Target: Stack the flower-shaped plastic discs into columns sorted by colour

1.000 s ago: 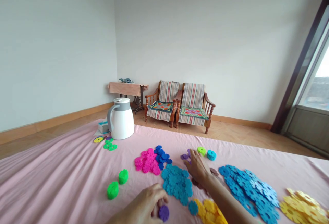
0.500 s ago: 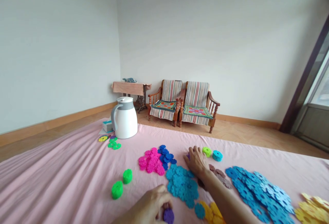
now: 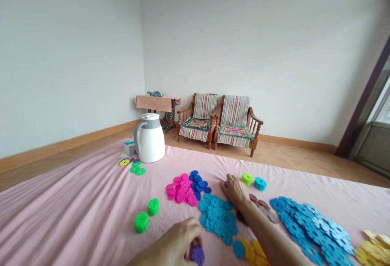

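Observation:
Near the bottom centre, my left hand [image 3: 179, 239] is closed around purple flower-shaped plastic discs [image 3: 198, 254], their round face turned toward me. My right hand [image 3: 236, 190] reaches farther out over the cloth, fingers curled down on a purple disc [image 3: 226, 184] that is mostly hidden under them. Beside its fingertips stand a lime-green stack [image 3: 247, 179] and a turquoise stack [image 3: 260, 184] of discs. A loose heap of light-blue discs [image 3: 217, 219] lies between the hands. Brown discs [image 3: 265, 209] are partly covered by my right forearm.
Pink discs [image 3: 182, 188] and dark-blue discs [image 3: 199, 185] lie ahead. Two green stacks [image 3: 141, 222] stand at left. Larger blue discs [image 3: 313, 229] and yellow discs [image 3: 374, 249] spread right. A white jug [image 3: 151, 142] stands on the pink cloth [image 3: 76, 213]; two chairs [image 3: 234, 119] are beyond.
The view has shifted slightly, so most things sit a little farther right. My right hand's fingers look more drawn in over the purple disc; my left hand keeps its hold.

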`<state>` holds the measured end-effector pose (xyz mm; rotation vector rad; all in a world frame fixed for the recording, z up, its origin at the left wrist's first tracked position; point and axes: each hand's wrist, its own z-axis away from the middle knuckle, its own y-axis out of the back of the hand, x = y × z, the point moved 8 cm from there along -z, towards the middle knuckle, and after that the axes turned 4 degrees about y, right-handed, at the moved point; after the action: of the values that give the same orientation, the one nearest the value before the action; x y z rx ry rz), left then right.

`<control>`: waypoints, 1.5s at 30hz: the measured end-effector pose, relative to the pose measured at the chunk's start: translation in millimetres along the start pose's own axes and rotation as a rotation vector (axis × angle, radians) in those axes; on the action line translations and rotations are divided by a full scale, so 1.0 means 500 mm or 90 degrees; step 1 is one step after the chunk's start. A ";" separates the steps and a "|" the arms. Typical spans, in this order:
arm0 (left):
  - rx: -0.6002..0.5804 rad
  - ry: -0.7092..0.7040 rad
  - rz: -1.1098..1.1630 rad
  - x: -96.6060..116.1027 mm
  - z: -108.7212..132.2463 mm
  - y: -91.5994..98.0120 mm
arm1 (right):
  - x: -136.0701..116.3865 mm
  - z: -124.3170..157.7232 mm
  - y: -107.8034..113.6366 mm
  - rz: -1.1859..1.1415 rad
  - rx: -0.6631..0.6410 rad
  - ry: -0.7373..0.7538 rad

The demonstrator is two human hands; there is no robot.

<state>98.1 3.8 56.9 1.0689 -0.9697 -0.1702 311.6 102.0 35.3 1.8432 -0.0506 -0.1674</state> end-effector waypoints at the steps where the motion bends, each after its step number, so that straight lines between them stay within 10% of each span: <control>1: 0.004 0.003 -0.004 0.000 0.000 0.001 | -0.002 0.000 0.000 0.001 0.000 0.000; 15: -0.007 -0.003 0.000 0.003 -0.004 0.001 | -0.032 -0.004 -0.010 -0.014 -0.040 0.030; 21: 0.005 -0.011 -0.009 0.001 0.000 0.003 | -0.028 0.009 0.057 -0.071 0.009 0.024; 26: 0.016 0.006 -0.013 0.006 0.006 0.011 | -0.111 0.116 0.117 -0.141 -0.023 0.143; 36: 0.049 -0.090 -0.011 0.014 0.000 0.009 | -0.245 0.288 0.077 -0.331 -0.101 0.320; 45: 0.010 -0.028 0.018 -0.003 0.000 0.007 | -0.059 0.145 0.124 -0.125 -0.011 0.086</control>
<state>96.2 6.1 58.8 1.0692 -1.0272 -0.1634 275.4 19.4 78.1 1.8369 0.2257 -0.1797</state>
